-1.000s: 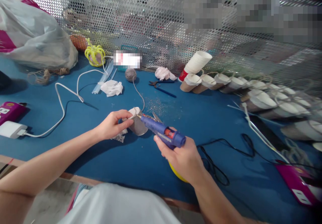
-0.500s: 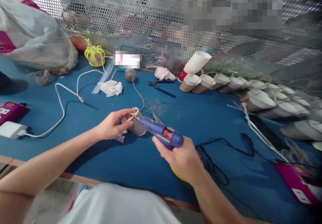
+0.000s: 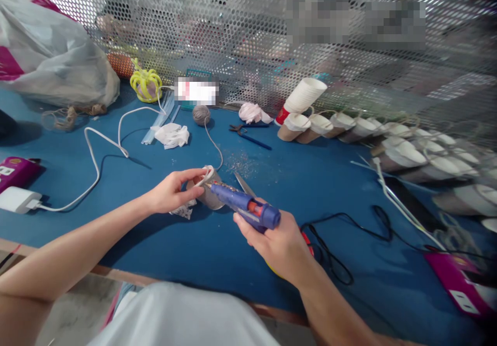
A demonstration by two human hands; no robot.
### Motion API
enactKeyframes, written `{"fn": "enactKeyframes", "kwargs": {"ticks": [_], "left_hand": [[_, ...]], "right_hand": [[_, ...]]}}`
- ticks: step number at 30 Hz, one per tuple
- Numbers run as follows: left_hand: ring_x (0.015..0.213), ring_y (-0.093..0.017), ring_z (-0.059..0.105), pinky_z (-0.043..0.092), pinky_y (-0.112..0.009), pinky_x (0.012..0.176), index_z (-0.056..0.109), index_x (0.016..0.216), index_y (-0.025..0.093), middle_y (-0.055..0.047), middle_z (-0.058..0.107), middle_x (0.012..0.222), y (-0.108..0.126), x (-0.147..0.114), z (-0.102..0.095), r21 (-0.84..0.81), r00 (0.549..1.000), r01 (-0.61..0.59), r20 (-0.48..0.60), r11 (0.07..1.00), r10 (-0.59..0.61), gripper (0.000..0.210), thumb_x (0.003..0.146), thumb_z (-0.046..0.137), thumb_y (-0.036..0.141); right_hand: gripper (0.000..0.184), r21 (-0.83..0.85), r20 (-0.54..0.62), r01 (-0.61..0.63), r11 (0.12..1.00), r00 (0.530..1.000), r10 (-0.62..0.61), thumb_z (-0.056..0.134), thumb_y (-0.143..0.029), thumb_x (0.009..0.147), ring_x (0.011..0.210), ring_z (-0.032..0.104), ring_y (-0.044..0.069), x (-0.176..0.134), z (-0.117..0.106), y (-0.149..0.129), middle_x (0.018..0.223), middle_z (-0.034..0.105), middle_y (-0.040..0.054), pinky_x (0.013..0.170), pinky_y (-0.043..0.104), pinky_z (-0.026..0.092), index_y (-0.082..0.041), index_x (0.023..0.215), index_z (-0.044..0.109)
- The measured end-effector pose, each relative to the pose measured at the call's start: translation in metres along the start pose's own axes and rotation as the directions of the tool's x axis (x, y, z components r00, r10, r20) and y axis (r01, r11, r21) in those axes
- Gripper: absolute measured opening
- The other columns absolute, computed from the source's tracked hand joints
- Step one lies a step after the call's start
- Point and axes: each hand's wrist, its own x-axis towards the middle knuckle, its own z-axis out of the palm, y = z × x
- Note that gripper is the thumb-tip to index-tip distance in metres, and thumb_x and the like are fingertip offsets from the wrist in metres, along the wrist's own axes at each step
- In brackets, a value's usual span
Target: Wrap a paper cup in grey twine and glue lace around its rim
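My left hand (image 3: 178,188) is closed at the rim of a small greyish paper cup (image 3: 213,200), thumb and fingers pinching it where pale cord runs. From the cup's far side a grey cord leads to a ball of yarn (image 3: 201,114). My right hand (image 3: 281,242) grips a blue hot glue gun (image 3: 240,201), its nozzle at the cup's rim close to my left fingertips. Scissors (image 3: 243,184) lie partly hidden behind the glue gun. A crumpled scrap (image 3: 183,210) rests beside the cup, under my left hand.
Several cord-handled cups (image 3: 361,130) line the right side, near stacked white cups (image 3: 306,95). Pliers (image 3: 250,134), crumpled tissue (image 3: 173,135) and glue sticks (image 3: 161,118) lie farther back. A white cable (image 3: 93,175) crosses the left; a black cord (image 3: 349,221) loops at right. Perforated metal (image 3: 233,40) stands behind.
My right hand and the glue gun have shifted slightly left, bringing the nozzle a little nearer my left fingertips. My left hand and the cup stay almost in place.
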Motion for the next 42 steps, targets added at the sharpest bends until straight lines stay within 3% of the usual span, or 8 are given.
{"fn": "enactKeyframes", "kwargs": {"ticks": [12,21,26,31,36,42], "left_hand": [[0.105,-0.024,0.056,0.044,-0.035,0.092,0.050,0.124,0.007,-0.012,0.063,0.109,-0.002,0.001,-0.002,0.026,0.999,-0.019,0.036,0.999,0.019,0.048,0.082,0.052,0.031],[0.103,-0.023,0.055,0.044,-0.036,0.091,0.046,0.128,0.009,-0.011,0.064,0.107,-0.002,0.001,-0.009,0.015,0.990,-0.063,0.130,0.998,0.061,0.049,0.082,0.053,0.026],[0.098,-0.021,0.057,0.046,-0.033,0.086,0.043,0.130,0.008,-0.011,0.063,0.108,-0.004,0.000,-0.012,0.041,0.985,-0.066,0.164,0.997,0.058,0.053,0.082,0.053,0.027],[0.096,-0.021,0.056,0.046,-0.031,0.084,0.043,0.130,0.008,-0.011,0.063,0.107,-0.003,0.000,-0.013,0.061,0.977,-0.093,0.198,0.994,0.079,0.052,0.083,0.052,0.027],[0.093,-0.020,0.057,0.046,-0.029,0.081,0.043,0.130,0.007,-0.010,0.065,0.103,-0.003,0.000,-0.015,0.084,0.979,-0.093,0.191,0.992,0.076,0.054,0.082,0.053,0.031],[0.091,-0.020,0.058,0.047,-0.029,0.081,0.046,0.128,0.009,-0.009,0.066,0.100,-0.002,0.000,-0.015,0.092,0.979,-0.109,0.183,0.990,0.091,0.054,0.082,0.054,0.035]], "right_hand": [[0.019,0.008,-0.006,0.004,1.000,1.000,-0.004,0.056,-0.033,0.079,0.040,0.054,0.013,0.001,-0.002,0.001,0.042,0.054,-0.0042,0.045,0.023,0.044,-0.021,0.064,0.054],[0.024,0.029,-0.011,-0.062,0.998,0.998,0.062,0.056,-0.037,0.079,0.038,0.052,0.012,0.005,-0.003,0.010,0.042,0.054,-0.0032,0.045,0.024,0.045,-0.018,0.065,0.058],[0.022,0.049,0.042,-0.042,0.998,0.998,0.040,0.054,-0.034,0.078,0.038,0.053,0.013,0.005,-0.003,0.007,0.042,0.054,-0.0023,0.044,0.024,0.045,-0.017,0.065,0.060],[0.027,0.039,0.011,-0.068,0.997,0.998,0.068,0.053,-0.037,0.078,0.039,0.053,0.014,0.007,-0.006,0.006,0.042,0.054,-0.0010,0.045,0.025,0.046,-0.016,0.064,0.061],[0.026,0.113,0.096,-0.120,0.986,0.989,0.109,0.053,-0.037,0.077,0.037,0.053,0.013,0.005,-0.006,0.005,0.044,0.055,-0.0010,0.041,0.023,0.044,-0.016,0.063,0.060],[0.025,0.105,0.075,-0.115,0.988,0.991,0.107,0.053,-0.035,0.077,0.037,0.053,0.013,0.006,-0.005,0.003,0.043,0.053,-0.0019,0.042,0.023,0.044,-0.016,0.062,0.058]]}}
